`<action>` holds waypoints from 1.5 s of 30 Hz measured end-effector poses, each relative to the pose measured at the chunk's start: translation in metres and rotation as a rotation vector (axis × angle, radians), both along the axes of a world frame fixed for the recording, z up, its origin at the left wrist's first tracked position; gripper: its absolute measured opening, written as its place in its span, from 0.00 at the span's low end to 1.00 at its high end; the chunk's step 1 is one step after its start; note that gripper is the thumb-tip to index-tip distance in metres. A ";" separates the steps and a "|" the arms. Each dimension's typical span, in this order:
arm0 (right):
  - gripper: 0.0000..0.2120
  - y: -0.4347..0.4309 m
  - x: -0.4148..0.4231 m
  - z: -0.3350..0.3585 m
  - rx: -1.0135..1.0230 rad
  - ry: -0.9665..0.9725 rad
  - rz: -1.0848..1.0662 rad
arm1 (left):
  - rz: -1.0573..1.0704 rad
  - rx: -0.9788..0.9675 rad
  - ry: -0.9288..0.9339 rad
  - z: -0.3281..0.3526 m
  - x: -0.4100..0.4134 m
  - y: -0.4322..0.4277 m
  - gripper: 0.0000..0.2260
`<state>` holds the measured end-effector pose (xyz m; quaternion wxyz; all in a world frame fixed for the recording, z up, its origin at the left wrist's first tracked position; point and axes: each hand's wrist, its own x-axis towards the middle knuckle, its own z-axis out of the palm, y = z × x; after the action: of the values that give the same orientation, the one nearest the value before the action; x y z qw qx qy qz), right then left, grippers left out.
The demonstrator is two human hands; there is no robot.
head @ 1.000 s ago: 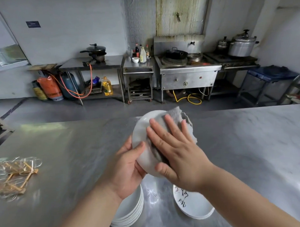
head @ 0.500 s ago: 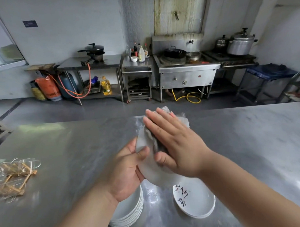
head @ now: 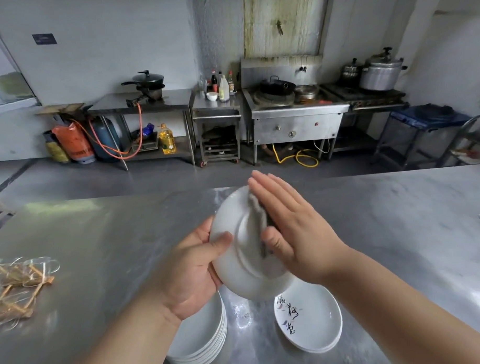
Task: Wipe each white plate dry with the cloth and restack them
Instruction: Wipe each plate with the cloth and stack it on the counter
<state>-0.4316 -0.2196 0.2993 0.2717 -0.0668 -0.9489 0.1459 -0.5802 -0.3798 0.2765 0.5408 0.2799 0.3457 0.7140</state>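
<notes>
Two hands are working one white plate (head: pixel 236 266) held tilted above the table (head: pixel 99 241): our left hand (head: pixel 190 273) is gripping its left rim, thumb on the underside, while our right hand (head: pixel 298 234), fingers straight, is pressing the cloth (head: pixel 257 211) flat against that underside from the right.

Left hand (head: pixel 190 270) grips tilted white plate (head: pixel 245 282) by its rim above steel table (head: pixel 113 240). Right hand (head: pixel 298 234), fingers straight, presses grey cloth (head: pixel 255 211) against it. Plate stack (head: pixel 201 341) under left wrist; inscribed plates (head: pixel 317 326) beside it.

Comm. kitchen w/ wok range (head: pixel 296 122)
</notes>
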 end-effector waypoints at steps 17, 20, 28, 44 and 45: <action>0.37 -0.043 0.006 -0.049 -0.306 0.273 -0.336 | 0.194 0.088 -0.126 0.002 0.008 0.011 0.17; 0.35 -0.046 0.002 -0.055 -0.355 0.386 -0.370 | 0.145 0.061 -0.148 -0.001 0.018 0.012 0.23; 0.40 0.013 -0.002 0.002 -0.294 0.260 -0.102 | 0.042 -0.058 -0.102 0.019 0.002 0.011 0.27; 0.36 0.024 0.000 -0.008 -0.373 0.304 -0.130 | 0.107 -0.113 -0.178 0.009 0.007 0.017 0.25; 0.38 0.025 0.000 -0.009 -0.369 0.266 -0.111 | 0.116 -0.119 -0.148 0.009 0.006 0.017 0.25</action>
<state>-0.4317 -0.1944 0.2908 0.3851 -0.1479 -0.8569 0.3091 -0.5747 -0.3625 0.2853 0.5382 0.1730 0.3623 0.7410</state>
